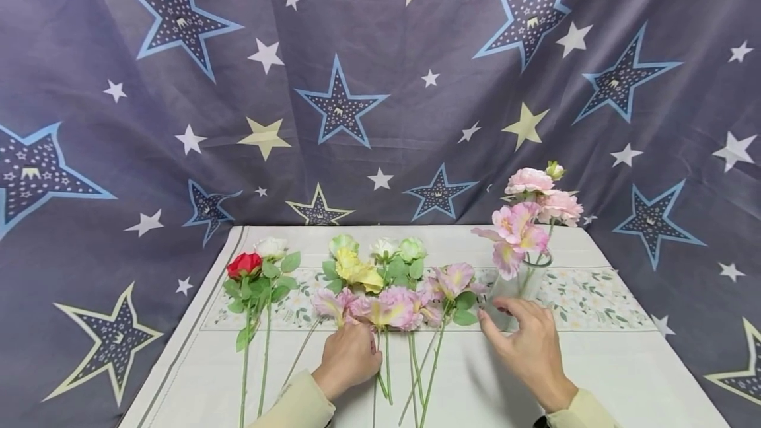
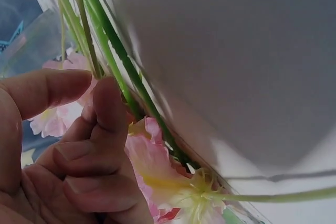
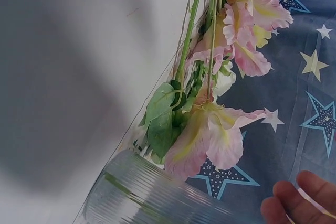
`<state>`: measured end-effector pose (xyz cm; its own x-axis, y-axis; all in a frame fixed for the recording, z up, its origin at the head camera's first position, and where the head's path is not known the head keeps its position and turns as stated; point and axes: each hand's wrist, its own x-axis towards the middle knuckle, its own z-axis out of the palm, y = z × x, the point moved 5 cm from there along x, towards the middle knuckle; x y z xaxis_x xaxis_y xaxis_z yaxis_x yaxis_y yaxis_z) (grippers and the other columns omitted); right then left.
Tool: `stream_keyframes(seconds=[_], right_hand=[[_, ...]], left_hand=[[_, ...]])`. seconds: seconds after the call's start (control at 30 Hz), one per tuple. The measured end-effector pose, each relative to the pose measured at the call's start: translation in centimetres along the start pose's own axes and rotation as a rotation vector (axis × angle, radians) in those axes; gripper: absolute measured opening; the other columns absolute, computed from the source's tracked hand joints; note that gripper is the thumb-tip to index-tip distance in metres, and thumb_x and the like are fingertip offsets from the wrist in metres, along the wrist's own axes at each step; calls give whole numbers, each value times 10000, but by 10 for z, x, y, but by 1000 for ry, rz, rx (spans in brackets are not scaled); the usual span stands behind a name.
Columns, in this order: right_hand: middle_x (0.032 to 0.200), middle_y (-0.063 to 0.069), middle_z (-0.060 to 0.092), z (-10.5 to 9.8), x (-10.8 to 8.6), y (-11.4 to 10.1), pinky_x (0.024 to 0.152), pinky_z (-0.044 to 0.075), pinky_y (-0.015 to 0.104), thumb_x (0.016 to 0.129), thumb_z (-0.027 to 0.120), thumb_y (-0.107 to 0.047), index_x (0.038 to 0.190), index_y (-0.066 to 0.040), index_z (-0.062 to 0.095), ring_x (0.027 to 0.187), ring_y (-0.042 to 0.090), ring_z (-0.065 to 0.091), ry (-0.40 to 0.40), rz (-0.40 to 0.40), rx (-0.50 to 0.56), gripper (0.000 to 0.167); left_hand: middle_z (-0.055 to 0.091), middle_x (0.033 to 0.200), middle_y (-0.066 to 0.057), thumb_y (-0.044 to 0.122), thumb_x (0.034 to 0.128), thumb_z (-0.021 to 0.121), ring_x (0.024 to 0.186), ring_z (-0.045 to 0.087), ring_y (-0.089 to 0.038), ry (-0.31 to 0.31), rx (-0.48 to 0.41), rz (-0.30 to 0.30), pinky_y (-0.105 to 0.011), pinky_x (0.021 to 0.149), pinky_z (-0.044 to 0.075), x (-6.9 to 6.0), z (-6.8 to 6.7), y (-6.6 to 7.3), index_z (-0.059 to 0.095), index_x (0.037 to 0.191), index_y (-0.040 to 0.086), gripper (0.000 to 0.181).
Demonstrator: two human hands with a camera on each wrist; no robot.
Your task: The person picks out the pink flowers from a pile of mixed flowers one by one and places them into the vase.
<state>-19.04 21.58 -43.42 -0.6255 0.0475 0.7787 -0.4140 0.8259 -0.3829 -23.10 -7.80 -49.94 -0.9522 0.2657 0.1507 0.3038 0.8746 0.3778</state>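
My left hand [image 1: 351, 356] pinches a thin green stem [image 2: 88, 35] between thumb and index finger, just below a pink-and-yellow flower [image 1: 389, 308]. Its other fingers curl inward in the left wrist view. Beside the ribbed clear vase [image 3: 142, 195], my right hand [image 1: 529, 342] has its fingers spread and apart; whether a fingertip touches the glass, I cannot tell. A pink-purple flower [image 1: 516, 233] and light pink blooms [image 1: 559, 207] stand in the vase. Another pink flower [image 3: 210, 135] lies left of it.
To the left lie a red rose [image 1: 244, 265] and a white rose [image 1: 271, 248] on long stems. Behind the pink flowers are a yellow flower [image 1: 357, 271] and pale green roses [image 1: 411, 249]. A floral strip [image 1: 594, 299] crosses the white table; a starry cloth [image 1: 380, 84] hangs behind.
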Motion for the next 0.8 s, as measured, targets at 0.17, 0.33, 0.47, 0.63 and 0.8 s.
stream_keyframes(seconds=[0.17,0.33,0.47,0.63,0.8], right_hand=[[805,59,725,1,-1,-1,699,360,375,741,865,-205,888,-99,770,734,217,635,-12,6,1,205],[801,47,721,1,-1,-1,703,364,375,742,865,-203,889,-106,773,731,210,631,-12,12,-4,198],[794,53,719,1,-1,-1,704,369,380,741,865,-200,886,-105,773,727,212,630,-13,16,-4,196],[789,45,713,2,-2,-1,707,374,382,741,865,-197,881,-103,770,727,208,631,-16,20,-2,194],[786,36,710,2,-2,0,703,374,378,738,869,-199,875,-107,767,725,203,627,-15,22,-5,194]], left_hand=[[326,412,147,109,696,734,417,356,-92,2,-26,3,-296,392,291,-2,2,1,416,446,240,425],[310,402,150,112,696,734,418,355,-89,-3,-14,4,-293,389,292,-3,2,1,412,439,240,432],[288,404,152,86,686,709,420,344,-87,-10,-16,7,-292,380,283,-2,2,1,394,431,242,435],[266,405,157,51,690,660,417,329,-79,-22,-71,-5,-285,378,265,-1,4,-2,383,431,241,423],[368,413,146,36,749,659,423,396,-71,-28,-143,-29,-270,388,319,-2,2,-5,481,476,216,372]])
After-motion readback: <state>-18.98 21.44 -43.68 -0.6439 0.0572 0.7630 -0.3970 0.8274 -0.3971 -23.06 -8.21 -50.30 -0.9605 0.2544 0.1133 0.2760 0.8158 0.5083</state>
